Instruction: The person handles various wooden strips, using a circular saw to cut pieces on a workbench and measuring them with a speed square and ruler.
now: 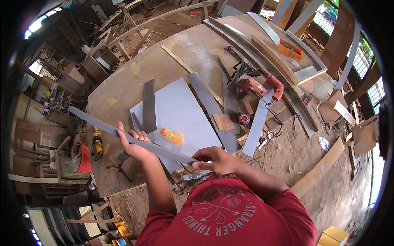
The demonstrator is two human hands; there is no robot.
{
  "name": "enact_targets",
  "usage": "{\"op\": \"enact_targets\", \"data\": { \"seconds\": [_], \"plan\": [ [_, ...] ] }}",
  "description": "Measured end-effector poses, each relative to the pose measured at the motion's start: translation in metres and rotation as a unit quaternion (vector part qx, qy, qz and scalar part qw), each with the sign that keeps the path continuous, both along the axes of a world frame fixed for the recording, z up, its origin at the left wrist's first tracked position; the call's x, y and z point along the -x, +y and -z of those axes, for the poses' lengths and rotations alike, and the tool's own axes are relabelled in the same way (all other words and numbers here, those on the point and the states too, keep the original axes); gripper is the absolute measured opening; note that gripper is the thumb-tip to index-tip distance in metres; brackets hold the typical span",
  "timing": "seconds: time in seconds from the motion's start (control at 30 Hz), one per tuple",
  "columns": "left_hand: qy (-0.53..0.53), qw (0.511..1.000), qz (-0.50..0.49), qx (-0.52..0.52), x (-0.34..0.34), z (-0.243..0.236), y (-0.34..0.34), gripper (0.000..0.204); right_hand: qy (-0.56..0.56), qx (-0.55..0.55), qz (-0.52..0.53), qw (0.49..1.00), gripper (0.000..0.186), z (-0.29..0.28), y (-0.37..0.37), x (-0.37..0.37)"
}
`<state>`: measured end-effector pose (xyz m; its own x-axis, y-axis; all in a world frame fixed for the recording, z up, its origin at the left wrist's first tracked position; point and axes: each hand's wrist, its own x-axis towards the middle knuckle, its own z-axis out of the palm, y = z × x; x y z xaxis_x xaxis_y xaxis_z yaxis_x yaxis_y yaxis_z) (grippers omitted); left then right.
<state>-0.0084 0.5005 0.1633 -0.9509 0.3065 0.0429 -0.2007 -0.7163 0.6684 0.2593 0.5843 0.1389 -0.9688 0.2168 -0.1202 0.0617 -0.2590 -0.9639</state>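
Observation:
A long, narrow grey strip of board (174, 154) runs slantwise in front of me, above the worktable. Its far end reaches out to the left. My right hand (219, 160) pinches the near end between thumb and fingers. Further along, my left hand (139, 148) holds the strip across the palm, thumb raised on one side and fingers on the other. Beneath it a pale grey panel (184, 108) lies flat on the table. On that panel are a bottle of orange liquid (171, 136), lying tilted, and a dark grey strip (149, 106).
A red circular saw (251, 87), a red drill (276, 87) and a tape measure (243, 119) lie on the right of the wooden worktable (111, 92). Long metal rails (262, 74) and an orange tray (290, 50) are beyond. A yellow corded tool (97, 142) hangs at the left edge.

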Motion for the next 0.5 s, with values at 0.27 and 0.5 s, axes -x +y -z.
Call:
{"op": "enact_targets", "data": {
  "seconds": [0.27, 0.5],
  "plan": [
    [0.017, 0.999, -0.024, 0.038, -0.008, -0.003, -0.013, 0.056, -0.02, -0.083, -0.005, 0.996, 0.043, 0.008, -0.002, 0.002],
    [0.032, 0.999, -0.001, 0.026, -0.02, 0.001, -0.015, 0.058, -0.11, -0.172, 0.005, 0.979, 0.044, 0.015, -0.006, 0.017]
  ]
}}
